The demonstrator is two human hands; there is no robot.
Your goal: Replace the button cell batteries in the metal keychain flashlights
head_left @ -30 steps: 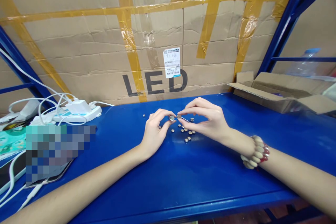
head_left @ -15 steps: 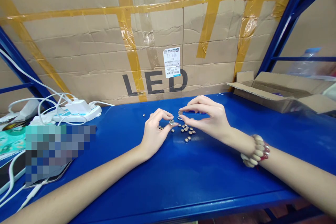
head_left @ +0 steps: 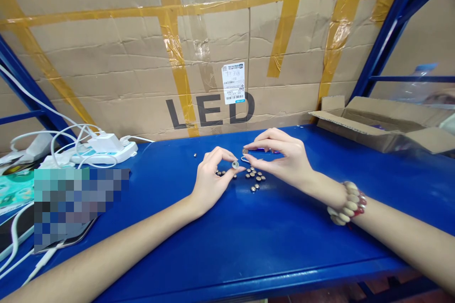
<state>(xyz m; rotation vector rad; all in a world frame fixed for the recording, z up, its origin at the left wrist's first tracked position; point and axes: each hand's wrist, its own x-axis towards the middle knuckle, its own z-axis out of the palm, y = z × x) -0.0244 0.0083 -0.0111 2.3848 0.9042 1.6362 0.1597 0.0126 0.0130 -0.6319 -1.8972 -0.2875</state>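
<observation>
L forearm [head_left: 124,241] is extended fwd from lower L, R forearm [head_left: 401,229] from lower R. L hand [head_left: 210,175] & R hand [head_left: 292,155] are held nr each other w/o touching. L thumb [head_left: 227,178] & L index [head_left: 225,153] are bent into a pinch; R thumb [head_left: 262,164] & R index [head_left: 265,144] likewise, w/ R knuckles arched above.

Round piece [head_left: 235,164] in left hand [head_left: 209,175]: silver-grey, darker centre
Small piece [head_left: 245,151] in right hand [head_left: 289,154]: brownish
Loose caps [head_left: 259,178]: silvery, dark bronze
Tabletop [head_left: 249,232]: deep plain blue, glossy
Beads [head_left: 350,200]: cream, beside dark red
Carton [head_left: 124,61]: brown, crossed by amber tape [head_left: 171,47] strips
Lettering [head_left: 209,110]: black
Label [head_left: 233,83]: white, black print, blue corner
Power strip [head_left: 123,152]: white, pale blue
Bottle cap [head_left: 425,67]: light blue
</observation>
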